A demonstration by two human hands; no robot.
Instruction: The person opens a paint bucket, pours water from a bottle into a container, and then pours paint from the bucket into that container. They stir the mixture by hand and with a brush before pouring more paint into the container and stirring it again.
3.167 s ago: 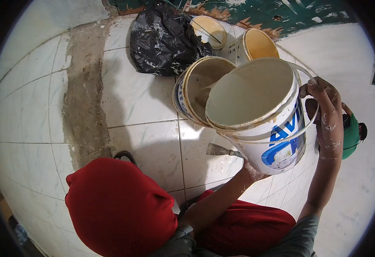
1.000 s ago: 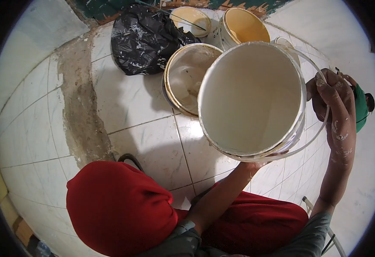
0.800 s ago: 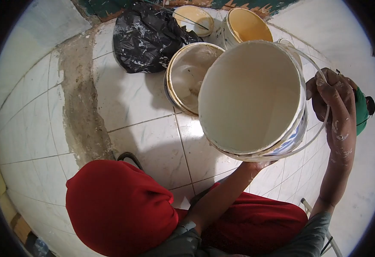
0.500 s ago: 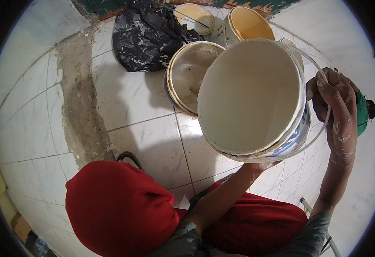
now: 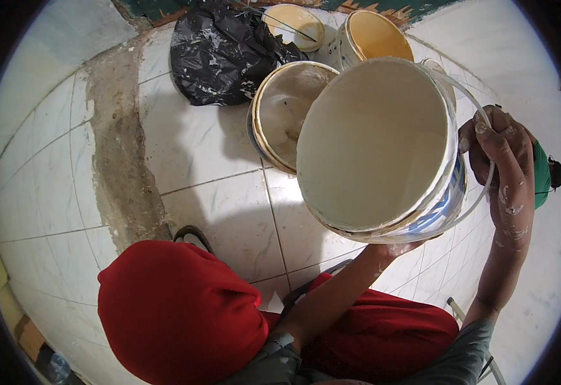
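Over the tiled floor [image 5: 219, 173], a white bucket [image 5: 376, 147] is showing its pale inside

From where I am standing, the right hand [image 5: 501, 138] is gripping the bucket's clear handle [image 5: 492, 170], out to one side of the rim. The left hand [image 5: 399, 248] is tucking under the bucket; its fingers are hiding there, so I cannot tell how that grip is set. Blue lettering is curving along the outer wall, too slanted for me to read. The bucket is covering part of a dirty bucket [image 5: 283, 106] and the foot of a yellow-lined bucket [image 5: 380, 35]; beside that one, a pale container [image 5: 444, 80] is barely peeking out. Farther left, a black plastic bag [image 5: 219, 58] is lying crumpled. Someone in a green shirt [image 5: 541, 173] is mostly disappearing behind the right forearm, and the lower left corner is fading into dark, unclear shapes.
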